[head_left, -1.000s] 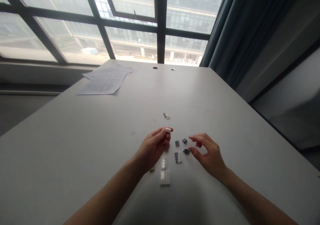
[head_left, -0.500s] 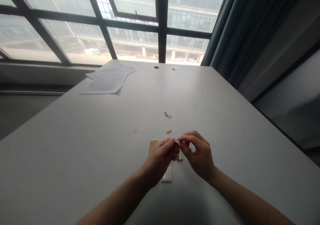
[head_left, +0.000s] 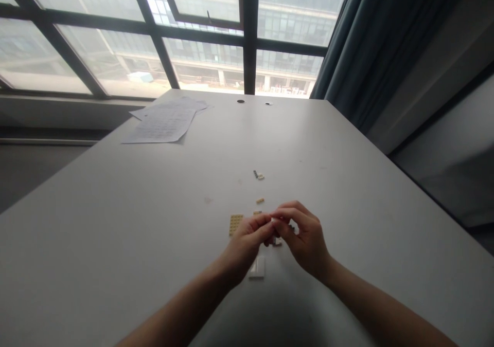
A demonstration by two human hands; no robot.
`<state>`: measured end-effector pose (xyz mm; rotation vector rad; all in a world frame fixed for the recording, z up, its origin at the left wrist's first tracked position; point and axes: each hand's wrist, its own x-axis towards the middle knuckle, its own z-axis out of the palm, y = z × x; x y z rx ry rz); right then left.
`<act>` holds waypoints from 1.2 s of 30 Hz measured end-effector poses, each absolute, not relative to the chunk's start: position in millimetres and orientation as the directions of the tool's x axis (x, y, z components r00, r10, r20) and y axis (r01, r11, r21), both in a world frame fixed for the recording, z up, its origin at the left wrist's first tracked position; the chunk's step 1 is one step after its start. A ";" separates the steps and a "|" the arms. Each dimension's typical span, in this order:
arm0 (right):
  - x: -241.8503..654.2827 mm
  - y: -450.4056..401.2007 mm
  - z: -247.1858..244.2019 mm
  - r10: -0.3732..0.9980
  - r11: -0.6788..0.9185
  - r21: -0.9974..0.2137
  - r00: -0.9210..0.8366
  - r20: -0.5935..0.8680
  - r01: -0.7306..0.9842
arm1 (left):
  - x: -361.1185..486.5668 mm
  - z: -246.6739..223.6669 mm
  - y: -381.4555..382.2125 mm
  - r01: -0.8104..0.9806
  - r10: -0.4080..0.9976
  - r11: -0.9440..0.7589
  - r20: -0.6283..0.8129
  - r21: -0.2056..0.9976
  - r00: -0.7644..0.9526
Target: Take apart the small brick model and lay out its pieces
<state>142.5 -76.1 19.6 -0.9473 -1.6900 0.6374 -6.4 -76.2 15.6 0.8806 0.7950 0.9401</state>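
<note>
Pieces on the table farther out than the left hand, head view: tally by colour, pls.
Tan: 3 (studded plate, short strip, partly hidden piece)
Dark grey: 1 (narrow strip)
Cream: 1 (small piece)
Total: 5

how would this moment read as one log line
left hand and right hand: touching | small pale piece: pinched between, mostly hidden | tan studded plate: on table, by left hand | papers: far end, left
</note>
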 end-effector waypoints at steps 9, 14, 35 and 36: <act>147.8 -73.1 16.1 0.773 0.635 -0.708 -0.246 0.585 0.309 | -4.8 19.4 -75.1 -0.487 0.882 0.431 -0.243 0.760 0.403; 150.2 -69.1 18.8 0.748 0.663 -0.667 -0.265 0.608 0.341 | -5.1 18.2 -75.4 -0.472 0.885 0.405 -0.207 0.783 0.416; 150.8 -70.6 23.8 0.747 0.662 -0.622 -0.297 0.595 0.418 | -17.2 26.0 -66.4 -0.057 0.927 0.125 -0.096 0.990 0.363; 150.7 -71.1 22.8 0.729 0.679 -0.594 -0.302 0.615 0.431 | -17.1 25.6 -66.4 -0.059 0.927 0.122 -0.092 0.991 0.363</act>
